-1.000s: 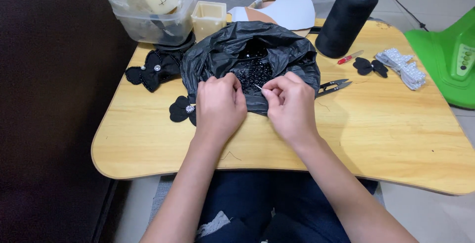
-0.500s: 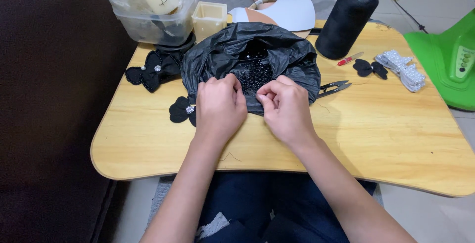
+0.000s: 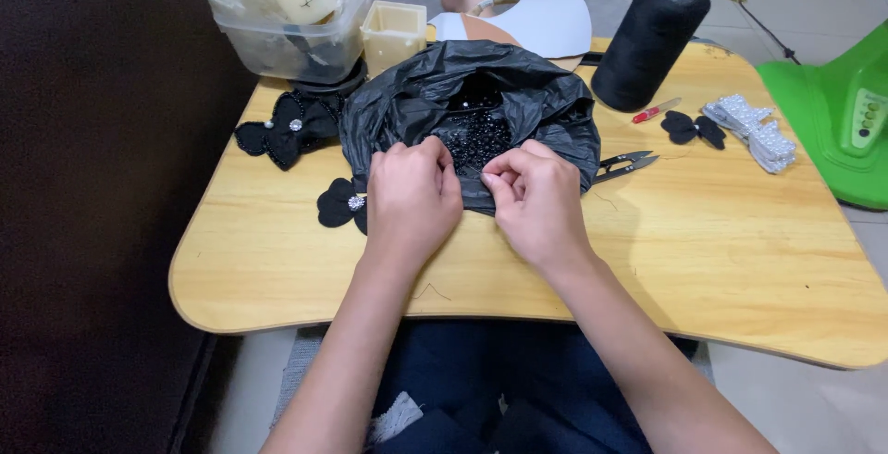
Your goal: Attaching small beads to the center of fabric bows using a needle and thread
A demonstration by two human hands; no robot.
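On the lap table, from biggest thing to smallest:

Table: a pale wooden lap table point(image 3: 721, 260) with rounded corners spans the person's knees and carries nearly everything here.

Plastic bag: a crumpled black plastic bag point(image 3: 546, 107) sits at the table's middle, its mouth open upward, with a heap of small shiny black beads point(image 3: 472, 135) showing inside.

Green appliance: a bright green plastic appliance point(image 3: 837, 116) stands on the floor off the table's right edge.

Tub: a clear plastic tub point(image 3: 277, 42) with odds and ends inside stands at the far left corner, a small cream square box point(image 3: 393, 33) just beside it.

Thread cone: a tall black thread cone point(image 3: 649, 42) stands upright at the far right, near the bag.

Left hand: the left hand point(image 3: 412, 200) rests on the bag's near edge, fingers curled together over the plastic; what they pinch, if anything, I cannot tell.

Right hand: the right hand point(image 3: 536, 200) lies just beside it, thumb and forefinger pinched together at the bag's rim; what is between them is too small to make out.

Fabric flowers: one black fabric flower point(image 3: 287, 130) with a gem centre lies left of the bag; a smaller flower point(image 3: 340, 204) touches the left hand.

Snips: metal thread snips point(image 3: 624, 165) lie right of the bag.

Pearl trim: a white beaded strip point(image 3: 754, 130) lies near the right edge, a small black bow point(image 3: 692, 128) beside it.
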